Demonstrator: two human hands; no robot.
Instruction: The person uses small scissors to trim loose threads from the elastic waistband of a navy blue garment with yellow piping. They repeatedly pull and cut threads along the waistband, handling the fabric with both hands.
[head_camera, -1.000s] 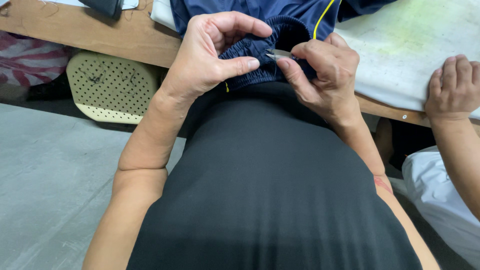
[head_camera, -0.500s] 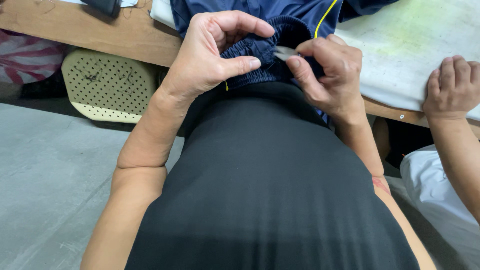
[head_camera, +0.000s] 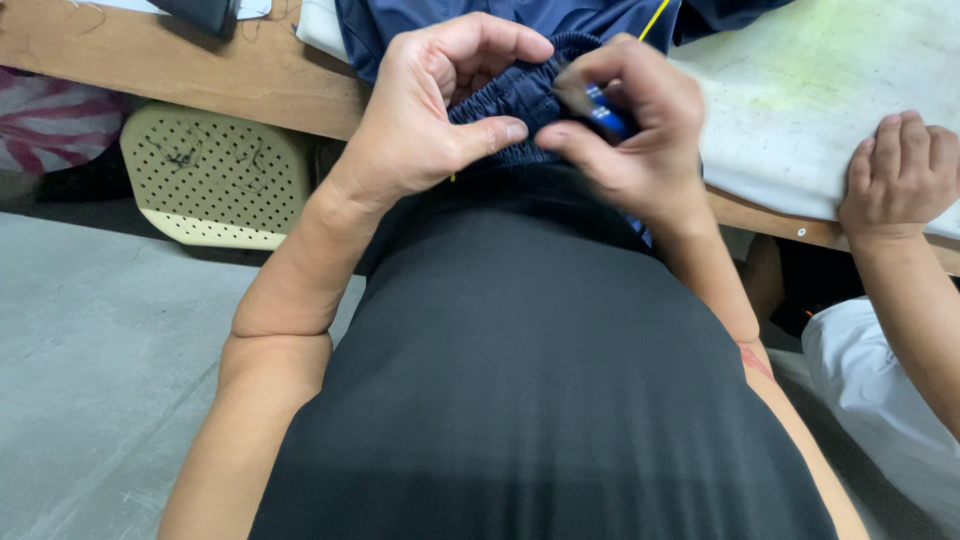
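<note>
Navy garment's gathered elastic waistband (head_camera: 520, 100) at table edge, 12 o'clock. Left hand (head_camera: 430, 110) pinches it shut, thumb to forefinger. Right hand (head_camera: 630, 130), at 1 o'clock, closed on small blue tool (head_camera: 603, 108). Fabric likely soft, light; grip at waistband.

Grey concrete floor (head_camera: 90, 330) under a wooden table (head_camera: 150, 55), beside a perforated cream panel (head_camera: 215, 180).

The light is soft and even, quite bright on the pale table (head_camera: 800, 110), with only weak shadows under its edge. The right hand (head_camera: 630, 130) shows motion blur. The picture edges bend slightly from the wide lens.
</note>
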